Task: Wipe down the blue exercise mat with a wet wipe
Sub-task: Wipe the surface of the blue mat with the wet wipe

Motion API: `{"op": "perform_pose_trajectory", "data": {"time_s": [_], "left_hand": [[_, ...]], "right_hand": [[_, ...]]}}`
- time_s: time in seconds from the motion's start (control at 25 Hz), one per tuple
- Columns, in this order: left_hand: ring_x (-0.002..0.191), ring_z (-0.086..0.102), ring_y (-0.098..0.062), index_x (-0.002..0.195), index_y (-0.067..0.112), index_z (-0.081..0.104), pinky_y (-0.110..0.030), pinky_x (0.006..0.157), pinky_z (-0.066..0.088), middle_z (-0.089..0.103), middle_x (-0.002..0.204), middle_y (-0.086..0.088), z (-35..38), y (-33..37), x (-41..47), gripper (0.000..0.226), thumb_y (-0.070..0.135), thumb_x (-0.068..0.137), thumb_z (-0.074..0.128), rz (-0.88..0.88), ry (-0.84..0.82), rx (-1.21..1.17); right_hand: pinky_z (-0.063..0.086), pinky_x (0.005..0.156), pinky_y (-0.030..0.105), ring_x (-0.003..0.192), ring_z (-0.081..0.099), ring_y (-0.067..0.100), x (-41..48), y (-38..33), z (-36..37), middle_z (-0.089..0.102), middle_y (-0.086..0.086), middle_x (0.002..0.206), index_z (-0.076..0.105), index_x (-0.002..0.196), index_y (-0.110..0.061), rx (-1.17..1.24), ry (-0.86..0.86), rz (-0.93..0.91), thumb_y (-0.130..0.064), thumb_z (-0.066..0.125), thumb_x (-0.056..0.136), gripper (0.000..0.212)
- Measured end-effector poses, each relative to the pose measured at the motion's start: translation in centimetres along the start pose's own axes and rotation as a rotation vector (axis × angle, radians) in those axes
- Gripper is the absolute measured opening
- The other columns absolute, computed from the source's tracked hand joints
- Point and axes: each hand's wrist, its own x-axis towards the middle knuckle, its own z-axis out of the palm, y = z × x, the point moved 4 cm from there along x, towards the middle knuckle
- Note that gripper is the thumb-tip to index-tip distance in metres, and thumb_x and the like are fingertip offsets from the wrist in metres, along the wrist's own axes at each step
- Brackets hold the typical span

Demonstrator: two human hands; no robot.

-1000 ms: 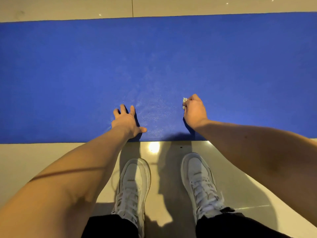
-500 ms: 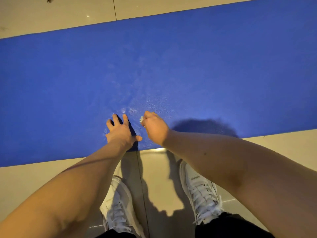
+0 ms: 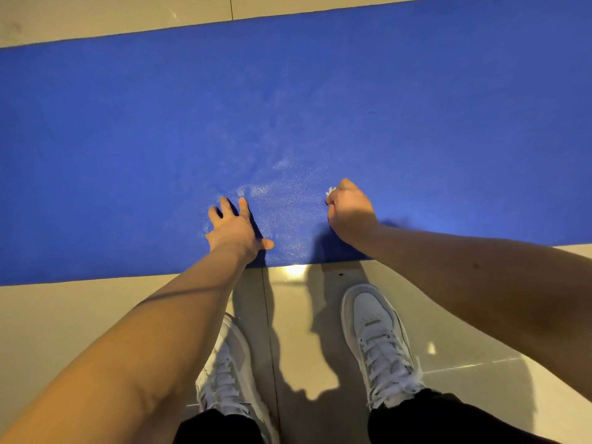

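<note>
My shoes (image 3: 378,334) stand just off the blue mat (image 3: 128,139). On its near edge my left hand (image 3: 235,227) presses flat, fingers spread. Beside it my right hand (image 3: 350,213) clutches the wet wipe (image 3: 330,190). Only the patch between them glistens, so I judge most of the mat beyond is unwiped.

Warm light glares off the floor tiles (image 3: 80,315), shadows fall dark, edges curve.
</note>
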Motion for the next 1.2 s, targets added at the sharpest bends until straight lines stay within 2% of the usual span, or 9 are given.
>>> {"op": "perform_pose_trajectory", "data": {"time_s": [0.12,0.24,0.36,0.48,0.64,0.76,0.92,1.04,1.2], "left_hand": [[0.148,0.003,-0.037,0.161,0.028,0.0,-0.049,0.093,0.05,-0.004,0.164,-0.007,-0.1,0.1,0.0,0.121,0.069,0.075,0.075,0.001,-0.008,-0.014],[0.149,0.001,-0.036,0.161,0.029,-0.001,-0.049,0.094,0.051,-0.007,0.165,-0.005,0.0,0.0,0.0,0.121,0.069,0.075,0.075,-0.011,-0.022,-0.016],[0.149,0.001,-0.036,0.161,0.029,-0.001,-0.05,0.095,0.049,-0.007,0.165,-0.006,-0.1,0.0,-0.2,0.12,0.067,0.076,0.074,0.0,-0.02,-0.025],[0.15,-0.001,-0.037,0.161,0.029,-0.002,-0.051,0.097,0.048,-0.008,0.166,-0.006,-0.1,0.0,-0.3,0.12,0.067,0.076,0.074,0.003,-0.022,-0.032],[0.15,-0.001,-0.037,0.161,0.029,-0.003,-0.052,0.099,0.048,-0.008,0.166,-0.006,-0.1,0.0,-0.1,0.122,0.068,0.075,0.074,0.002,-0.024,-0.024],[0.15,0.0,-0.037,0.161,0.03,-0.003,-0.051,0.096,0.05,-0.008,0.166,-0.005,0.0,0.1,0.0,0.122,0.07,0.074,0.074,0.002,-0.026,-0.024],[0.149,0.002,-0.035,0.16,0.031,-0.006,-0.047,0.09,0.052,-0.008,0.165,-0.006,0.0,0.0,-0.1,0.123,0.075,0.073,0.07,-0.007,-0.012,0.033],[0.148,0.004,-0.035,0.16,0.031,-0.005,-0.046,0.089,0.052,-0.007,0.165,-0.005,0.1,-0.1,0.0,0.124,0.077,0.072,0.069,0.0,-0.007,0.034],[0.147,0.005,-0.036,0.16,0.031,-0.005,-0.045,0.087,0.052,-0.006,0.165,-0.005,0.0,-0.2,-0.1,0.122,0.076,0.074,0.068,0.007,-0.003,0.041]], "right_hand": [[0.049,0.091,0.036,0.107,0.057,0.031,-0.9,-5.8,2.0,0.054,0.011,0.116,0.069,0.107,-0.005,-0.043,-0.116,-0.203,-0.007,0.051,0.095,0.022],[0.047,0.095,0.033,0.114,0.055,0.026,-1.9,-8.8,2.7,0.055,0.01,0.119,0.068,0.111,-0.011,-0.014,-0.213,-0.326,-0.01,0.046,0.1,0.025],[0.052,0.069,0.037,0.081,0.06,0.032,-2.0,-6.3,0.8,0.056,0.014,0.096,0.068,0.088,-0.007,-0.006,-0.194,-0.355,0.005,0.058,0.086,0.016],[0.041,0.045,0.03,0.052,0.048,0.029,-2.8,-0.8,-1.0,0.05,0.012,0.07,0.057,0.064,-0.01,0.017,-0.054,-0.328,0.012,0.069,0.071,0.026],[0.047,0.056,0.037,0.065,0.055,0.035,-3.5,1.7,-1.6,0.049,0.009,0.076,0.059,0.067,-0.012,-0.087,-0.07,-0.109,0.001,0.057,0.083,0.021],[0.038,0.053,0.032,0.066,0.055,0.031,-4.4,-4.1,0.4,0.052,0.008,0.066,0.053,0.059,-0.016,-0.082,-0.149,-0.363,0.008,0.06,0.073,0.029],[0.038,0.058,0.028,0.078,0.049,0.024,-5.8,-9.3,2.9,0.061,0.015,0.093,0.067,0.088,-0.007,-0.003,-0.267,-0.411,-0.002,0.059,0.089,0.01],[0.032,0.047,0.026,0.062,0.047,0.026,-6.1,-6.7,2.0,0.053,0.009,0.07,0.054,0.066,-0.014,0.09,-0.3,-0.484,0.01,0.061,0.078,0.028],[0.039,0.061,0.03,0.073,0.055,0.027,-6.7,0.3,-1.2,0.058,0.007,0.086,0.069,0.078,-0.011,0.054,-0.27,-0.387,-0.009,0.063,0.087,0.012]]}}
